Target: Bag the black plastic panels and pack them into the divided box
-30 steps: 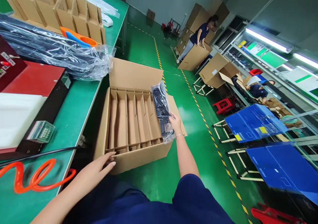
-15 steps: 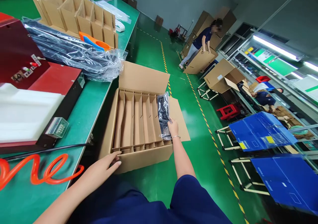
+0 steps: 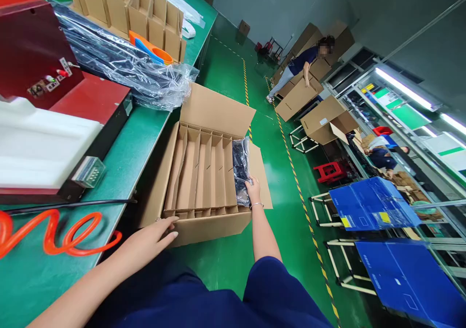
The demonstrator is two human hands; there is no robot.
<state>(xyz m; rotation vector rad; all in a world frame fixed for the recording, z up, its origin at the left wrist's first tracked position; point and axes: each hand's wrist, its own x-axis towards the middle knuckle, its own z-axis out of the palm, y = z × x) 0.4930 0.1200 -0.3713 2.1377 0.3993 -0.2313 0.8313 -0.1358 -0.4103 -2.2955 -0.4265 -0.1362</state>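
Note:
An open cardboard box (image 3: 207, 231) stands in front of me, its inside split by upright cardboard dividers (image 3: 204, 172) into long narrow slots. A black item in a clear plastic bag (image 3: 241, 160) sits in the rightmost slot, beside the right flap. My right hand (image 3: 254, 189) is closed on the near part of this bag; the fingertips are partly hidden. My left hand (image 3: 160, 233) grips the near left corner of the box, fingers over the rim and thumb along the outside.
Left, a green workbench (image 3: 120, 177) carries a red machine (image 3: 105, 100), plastic-wrapped black items (image 3: 120, 51), an orange tape dispenser (image 3: 160, 54), another divider set (image 3: 145, 17) and an orange coiled hose (image 3: 73, 240). Right are blue boxes (image 3: 374, 202), a red stool (image 3: 329, 172) and a co-worker (image 3: 300, 63) handling cartons.
The view has shifted slightly. The bagged black item appears a little lower in its slot, with my right hand still on it. My left hand stays at the box corner. The co-worker's arm has moved.

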